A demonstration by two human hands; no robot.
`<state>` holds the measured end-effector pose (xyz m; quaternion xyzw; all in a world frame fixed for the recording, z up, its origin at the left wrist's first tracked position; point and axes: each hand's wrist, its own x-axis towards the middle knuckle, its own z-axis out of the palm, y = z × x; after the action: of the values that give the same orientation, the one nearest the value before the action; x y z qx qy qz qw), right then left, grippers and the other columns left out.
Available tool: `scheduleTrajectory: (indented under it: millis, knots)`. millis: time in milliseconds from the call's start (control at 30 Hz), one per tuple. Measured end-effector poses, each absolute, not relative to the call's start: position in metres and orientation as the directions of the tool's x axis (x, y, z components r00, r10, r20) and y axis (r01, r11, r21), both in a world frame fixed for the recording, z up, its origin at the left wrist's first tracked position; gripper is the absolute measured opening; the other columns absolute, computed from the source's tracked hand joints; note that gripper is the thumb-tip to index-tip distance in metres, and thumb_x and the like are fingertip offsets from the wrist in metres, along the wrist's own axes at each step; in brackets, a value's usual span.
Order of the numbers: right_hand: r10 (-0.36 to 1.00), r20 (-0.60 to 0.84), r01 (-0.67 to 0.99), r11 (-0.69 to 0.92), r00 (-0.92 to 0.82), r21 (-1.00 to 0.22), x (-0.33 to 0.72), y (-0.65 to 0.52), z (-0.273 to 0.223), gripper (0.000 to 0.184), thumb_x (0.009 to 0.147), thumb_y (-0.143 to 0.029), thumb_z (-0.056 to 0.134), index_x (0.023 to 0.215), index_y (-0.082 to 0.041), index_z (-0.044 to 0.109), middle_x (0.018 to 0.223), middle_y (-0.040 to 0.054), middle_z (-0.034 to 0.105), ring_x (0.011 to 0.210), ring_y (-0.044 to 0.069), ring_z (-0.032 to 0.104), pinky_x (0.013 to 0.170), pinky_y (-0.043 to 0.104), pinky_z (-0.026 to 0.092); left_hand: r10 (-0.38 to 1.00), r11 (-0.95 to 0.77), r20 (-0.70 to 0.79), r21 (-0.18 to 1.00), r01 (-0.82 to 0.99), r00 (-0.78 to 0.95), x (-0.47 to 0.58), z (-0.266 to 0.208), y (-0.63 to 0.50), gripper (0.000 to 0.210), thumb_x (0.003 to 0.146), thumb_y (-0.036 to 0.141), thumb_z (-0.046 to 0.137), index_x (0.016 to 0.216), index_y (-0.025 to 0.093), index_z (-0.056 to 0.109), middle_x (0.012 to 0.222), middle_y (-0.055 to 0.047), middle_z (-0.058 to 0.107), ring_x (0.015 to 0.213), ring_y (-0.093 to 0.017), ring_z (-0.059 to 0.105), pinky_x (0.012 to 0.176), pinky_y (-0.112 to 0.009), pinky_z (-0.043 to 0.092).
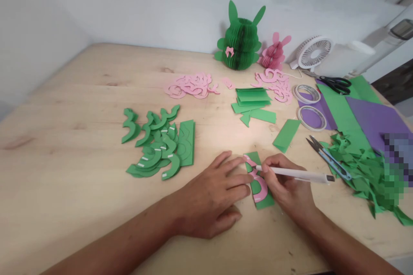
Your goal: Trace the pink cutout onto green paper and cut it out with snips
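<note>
Just beside the flat left hand (213, 193), the right hand (284, 187) grips a pen (295, 174) over the green strip (265, 202).

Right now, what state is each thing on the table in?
left hand: flat, pressing the pink template on the green strip
right hand: gripping the white pen
white pen: tip at the pink template
pink template: lying on the green strip
green strip: flat on table
black scissors: blades shut
small snips: lying by the green scraps
fan: upright
</note>
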<state>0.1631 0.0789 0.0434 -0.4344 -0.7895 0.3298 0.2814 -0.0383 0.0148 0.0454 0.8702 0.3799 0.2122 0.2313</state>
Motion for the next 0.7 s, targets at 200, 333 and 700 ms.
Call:
scheduleTrajectory:
  millis: [200,333,700]
  knots:
    - [0.868,0.170,0.503,0.419,-0.468,-0.756,0.1629,0.0782,0.0441,0.012,0.084,-0.020,0.054,0.073,-0.020,0.056,0.059,-0.0028,0.056,0.049,0.011,0.049,0.044,0.022,0.038,0.766,-0.595,0.179,0.560,0.576,0.617,-0.0381,0.0460,0.0143,0.029,0.081,0.024,0.053,0.110,0.019,0.057,0.125,-0.006,0.059,0.131,-0.033,0.032,0.111,-0.055,0.013]
    - [0.864,0.188,0.514,0.438,-0.467,-0.738,0.1612,0.0787,0.0441,0.013,0.084,-0.021,0.054,0.072,-0.020,0.056,0.060,-0.0022,0.056,0.049,0.012,0.050,0.043,0.023,0.039,0.748,-0.610,0.178,0.564,0.556,0.639,-0.0394,0.0457,0.0155,0.030,0.082,0.025,0.052,0.111,0.018,0.056,0.126,-0.006,0.058,0.131,-0.033,0.032,0.111,-0.055,0.013]
    - [0.863,0.180,0.520,0.437,-0.472,-0.734,0.1628,0.0783,0.0447,0.012,0.084,-0.021,0.053,0.073,-0.020,0.056,0.060,-0.0016,0.057,0.049,0.012,0.052,0.043,0.023,0.039,0.764,-0.603,0.195,0.558,0.570,0.615,-0.0386,0.0458,0.0148,0.029,0.081,0.023,0.054,0.110,0.019,0.057,0.126,-0.007,0.059,0.132,-0.033,0.032,0.111,-0.054,0.013]
